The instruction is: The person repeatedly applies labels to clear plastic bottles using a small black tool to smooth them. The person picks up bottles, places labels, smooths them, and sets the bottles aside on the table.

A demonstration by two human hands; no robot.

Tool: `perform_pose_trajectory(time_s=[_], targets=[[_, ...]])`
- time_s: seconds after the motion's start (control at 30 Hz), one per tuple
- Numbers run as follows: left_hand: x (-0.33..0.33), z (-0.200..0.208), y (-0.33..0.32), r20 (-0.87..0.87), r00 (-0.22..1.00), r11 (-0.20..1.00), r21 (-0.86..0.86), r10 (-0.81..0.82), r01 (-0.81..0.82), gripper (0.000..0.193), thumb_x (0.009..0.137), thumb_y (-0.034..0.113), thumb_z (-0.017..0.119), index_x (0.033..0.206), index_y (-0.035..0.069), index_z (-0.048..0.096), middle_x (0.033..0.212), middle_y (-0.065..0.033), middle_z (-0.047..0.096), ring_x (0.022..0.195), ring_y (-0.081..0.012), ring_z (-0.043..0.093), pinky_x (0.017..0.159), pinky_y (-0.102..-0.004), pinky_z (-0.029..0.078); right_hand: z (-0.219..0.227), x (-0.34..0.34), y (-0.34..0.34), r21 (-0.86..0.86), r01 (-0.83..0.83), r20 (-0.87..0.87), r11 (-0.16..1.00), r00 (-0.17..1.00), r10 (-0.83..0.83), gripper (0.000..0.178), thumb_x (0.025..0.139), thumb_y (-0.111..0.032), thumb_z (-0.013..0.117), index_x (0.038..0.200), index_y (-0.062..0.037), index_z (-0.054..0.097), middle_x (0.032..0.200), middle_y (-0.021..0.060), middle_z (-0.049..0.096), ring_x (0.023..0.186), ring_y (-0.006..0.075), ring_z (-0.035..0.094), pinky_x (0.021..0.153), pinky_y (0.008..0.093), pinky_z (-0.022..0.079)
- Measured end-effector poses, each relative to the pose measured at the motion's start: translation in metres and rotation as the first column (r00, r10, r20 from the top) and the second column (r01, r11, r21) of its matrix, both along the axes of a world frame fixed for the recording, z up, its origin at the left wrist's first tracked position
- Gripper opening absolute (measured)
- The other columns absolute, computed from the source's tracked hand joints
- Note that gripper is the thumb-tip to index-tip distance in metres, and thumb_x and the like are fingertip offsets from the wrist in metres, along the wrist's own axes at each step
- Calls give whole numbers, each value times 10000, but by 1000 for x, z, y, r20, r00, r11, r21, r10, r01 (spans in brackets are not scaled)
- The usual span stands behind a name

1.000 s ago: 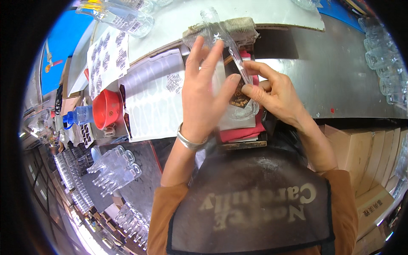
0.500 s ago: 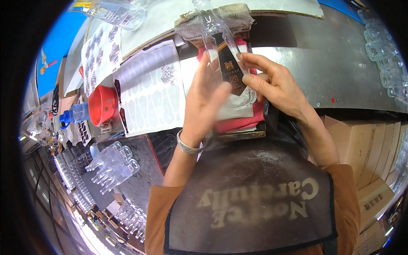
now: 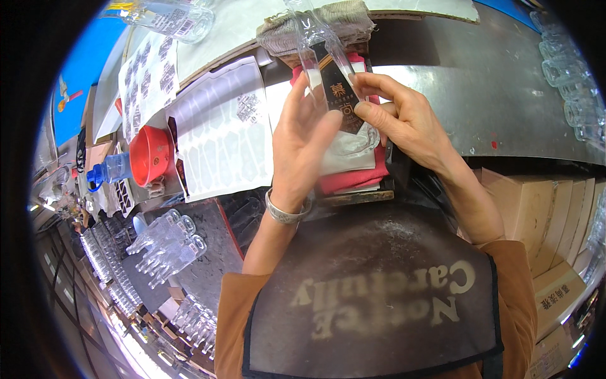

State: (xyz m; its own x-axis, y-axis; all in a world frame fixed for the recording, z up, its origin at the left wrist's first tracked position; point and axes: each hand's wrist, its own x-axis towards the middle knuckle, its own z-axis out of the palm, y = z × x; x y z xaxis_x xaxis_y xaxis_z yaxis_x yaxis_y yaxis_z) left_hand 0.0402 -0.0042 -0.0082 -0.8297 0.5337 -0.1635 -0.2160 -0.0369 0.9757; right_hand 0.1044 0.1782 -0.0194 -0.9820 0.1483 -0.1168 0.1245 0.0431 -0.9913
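A clear glass bottle point(image 3: 344, 57) lies tilted with its neck away from me, bearing a dark label point(image 3: 339, 88) with gold marks. Its neck rests over a rolled grey cloth point(image 3: 278, 36), and its base lies above a white sheet and a red cloth point(image 3: 356, 182) on a small wooden stand. Along the bottle's left side are the fingers of my left hand point(image 3: 297, 148), its blurred thumb reaching over the label's lower left. My right hand point(image 3: 404, 120) grips the right side, thumb by the label's edge and forefinger higher up. The left fingertips are partly hidden behind the glass.
Left of the stand lies a sheet of clear labels point(image 3: 218, 139), beside a red bowl point(image 3: 151, 155) and a blue-capped bottle point(image 3: 117, 167). Another glass bottle point(image 3: 170, 20) lies at the far left. Several glass bottles point(image 3: 571, 82) line the right edge, above cardboard boxes point(image 3: 521, 208).
Both hands stay at the bottle, with only small finger shifts. My right hand sits slightly higher and further left. The whole view has moved a little.
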Motion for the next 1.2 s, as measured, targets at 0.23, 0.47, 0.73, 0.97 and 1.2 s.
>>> perform_pose_trajectory(time_s=[0.23,0.47,0.73,0.97,1.2], targets=[[-1,-1,-3,-9,1000,1000,-16,-6,6,693,956,-27,610,1554,-23,259,1441,-189,505,1316,-238,517,1058,-353,469,-4,2,-2,10,12,-39,1000,999,-12,520,912,-256,712,1293,66,568,1012,120,718,722,100,644,706,267,509],[-3,-4,-5,-13,999,999,-11,-32,32,682,969,-18,593,1559,-23,250,1456,-194,493,1324,-240,510,1064,-356,458,-1,4,-2,10,-21,18,1000,1000,21,516,947,-204,694,1359,53,521,1085,63,680,649,34,540,600,228,453],[-3,-5,-5,-5,1000,999,35,-25,25,681,970,-22,585,1559,-25,243,1479,-205,473,1341,-249,497,1086,-361,437,-7,3,-2,7,-21,-18,1000,1000,21,521,952,-202,690,1375,49,517,1124,69,673,659,33,549,605,222,462],[-5,-1,-9,38,999,1000,1,-25,25,660,978,-3,574,1555,-31,256,1486,-242,464,1355,-277,489,1102,-382,419,-6,3,8,-300,-15,72,954,997,38,515,998,-298,621,1352,67,542,1123,101,707,647,80,579,645,238,498],[-6,-5,-10,7,998,998,18,-66,66,694,966,-17,578,1570,-7,236,1514,-256,422,1379,-296,467,1116,-389,403,-8,3,-1,-137,13,19,990,1000,-10,514,976,-291,653,1324,74,554,1152,149,704,919,168,690,825,295,543]])
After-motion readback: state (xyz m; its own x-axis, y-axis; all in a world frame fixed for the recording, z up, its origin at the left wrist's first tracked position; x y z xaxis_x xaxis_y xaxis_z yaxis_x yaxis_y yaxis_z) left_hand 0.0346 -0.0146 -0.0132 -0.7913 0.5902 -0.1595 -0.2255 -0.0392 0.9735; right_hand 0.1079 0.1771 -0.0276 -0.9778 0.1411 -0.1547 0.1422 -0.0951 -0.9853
